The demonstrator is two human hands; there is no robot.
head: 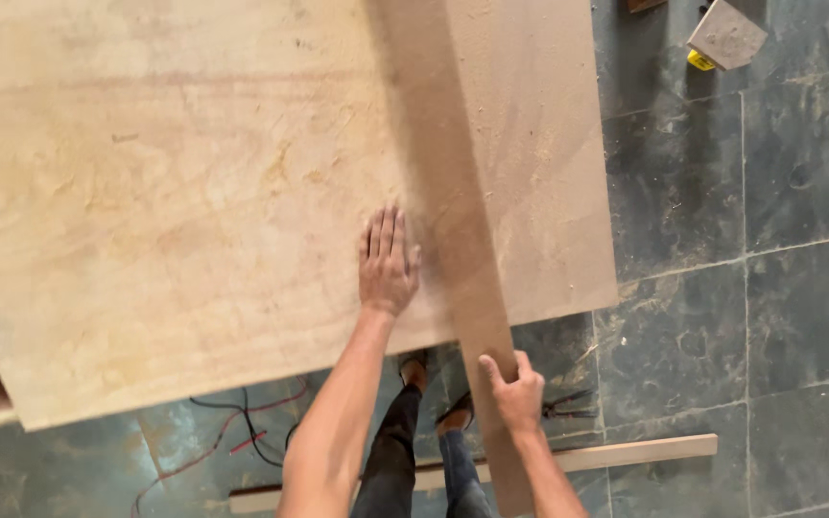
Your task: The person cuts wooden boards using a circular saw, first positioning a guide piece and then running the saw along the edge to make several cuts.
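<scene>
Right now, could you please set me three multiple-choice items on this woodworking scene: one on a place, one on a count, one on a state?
1. Where does the left hand rest?
A. flat on the plywood sheet
B. on the floor tiles
C. on the pliers

2. How many hands touch the long brown board?
A. none
B. one
C. two

3. How does the right hand stand?
A. open in the air
B. closed on the long brown board's near end
C. flat on the pale wooden strip

Answers:
1 A: the palm and spread fingers lie on the sheet, beside the board.
2 B: only the right hand grips it.
3 B: fingers and thumb wrap the board's edge, above the pale strip on the floor.
</scene>
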